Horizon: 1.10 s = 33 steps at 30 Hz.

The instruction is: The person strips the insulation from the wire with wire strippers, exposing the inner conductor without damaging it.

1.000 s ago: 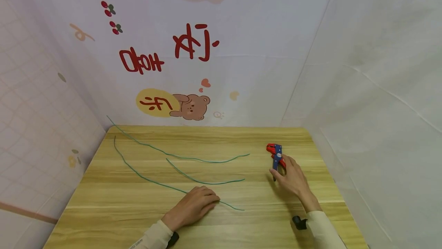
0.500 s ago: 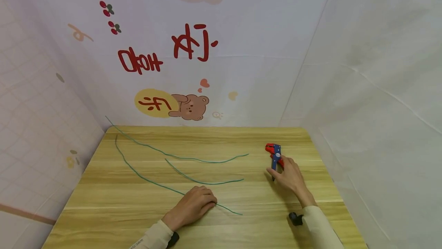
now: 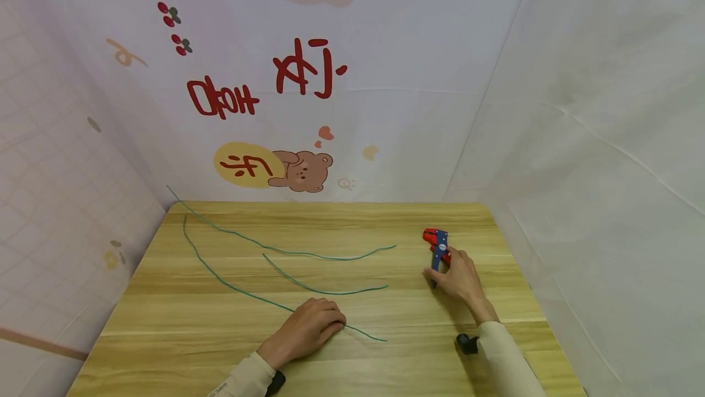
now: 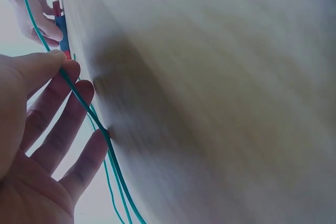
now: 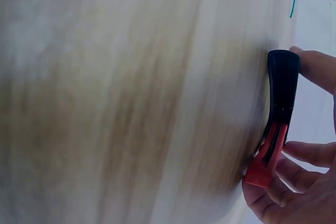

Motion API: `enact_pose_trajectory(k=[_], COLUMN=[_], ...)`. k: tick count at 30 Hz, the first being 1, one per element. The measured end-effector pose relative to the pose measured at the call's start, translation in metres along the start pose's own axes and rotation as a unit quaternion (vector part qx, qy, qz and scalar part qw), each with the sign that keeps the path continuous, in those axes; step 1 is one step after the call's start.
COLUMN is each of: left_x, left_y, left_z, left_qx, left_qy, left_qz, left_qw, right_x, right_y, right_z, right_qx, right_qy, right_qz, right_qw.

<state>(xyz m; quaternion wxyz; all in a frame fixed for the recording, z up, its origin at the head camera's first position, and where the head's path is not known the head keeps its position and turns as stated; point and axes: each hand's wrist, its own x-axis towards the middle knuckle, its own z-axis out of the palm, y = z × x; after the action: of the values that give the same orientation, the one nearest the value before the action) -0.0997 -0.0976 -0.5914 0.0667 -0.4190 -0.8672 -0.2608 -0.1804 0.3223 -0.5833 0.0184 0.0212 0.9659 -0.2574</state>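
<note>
My left hand [image 3: 305, 330] rests low over the table and pinches the nearest green wire [image 4: 79, 94] between thumb and forefinger. Its other fingers lie behind the wire in the left wrist view. A short tail of this wire sticks out to the right of the hand; the long part curves away to the back left. At the right, my right hand [image 3: 462, 278] grips a red and blue wire stripper [image 3: 442, 247], thumb on the dark handle [image 5: 283, 85] and fingers round the red one [image 5: 265, 163]. The stripper's head points toward the back wall.
Two more green wires lie on the wooden table [image 3: 182, 348]: a long one [image 3: 330, 257] at the back, reaching the left back corner, and a shorter one [image 3: 336, 293] in the middle. Printed white cloth walls [image 3: 402, 140] enclose the back and both sides.
The right wrist and forearm have shifted a little left, the stripper's handle end with them. The held wire's right tail has swung slightly toward the front. Both hands keep their hold.
</note>
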Motion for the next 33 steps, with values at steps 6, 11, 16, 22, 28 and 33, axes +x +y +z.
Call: enact_pose_trajectory(k=[6, 11, 16, 22, 28, 33], left_x=[0.0004, -0.0003, -0.0003, -0.0002, 0.0000, 0.0003], left_y=[0.0004, 0.0008, 0.0014, 0.0007, 0.0002, 0.0008], left_z=[-0.0004, -0.0009, -0.0010, -0.0001, 0.0014, 0.0014], left_qx=[-0.007, -0.010, -0.005, -0.004, -0.008, -0.015], left_qy=[-0.012, -0.007, -0.003, -0.008, -0.005, -0.006], left_qz=[-0.011, -0.006, -0.001, -0.010, -0.011, -0.019], left_qw=[0.9998, 0.9999, 1.0000, 0.9999, 0.9999, 0.9997], right_x=[0.0022, 0.0027, 0.0037, 0.0048, 0.0062, 0.0056], right_y=[0.0032, 0.0042, 0.0053, 0.0055, 0.0040, 0.0040], right_z=[0.0011, 0.0014, 0.0011, 0.0004, -0.0001, 0.0001], right_qx=[-0.005, -0.001, 0.011, 0.023, 0.027, 0.029], right_qy=[-0.003, -0.001, 0.000, -0.007, -0.013, -0.020], right_qz=[-0.002, -0.003, 0.000, 0.006, 0.009, 0.015], right_qw=[1.0000, 1.0000, 0.9999, 0.9997, 0.9995, 0.9993])
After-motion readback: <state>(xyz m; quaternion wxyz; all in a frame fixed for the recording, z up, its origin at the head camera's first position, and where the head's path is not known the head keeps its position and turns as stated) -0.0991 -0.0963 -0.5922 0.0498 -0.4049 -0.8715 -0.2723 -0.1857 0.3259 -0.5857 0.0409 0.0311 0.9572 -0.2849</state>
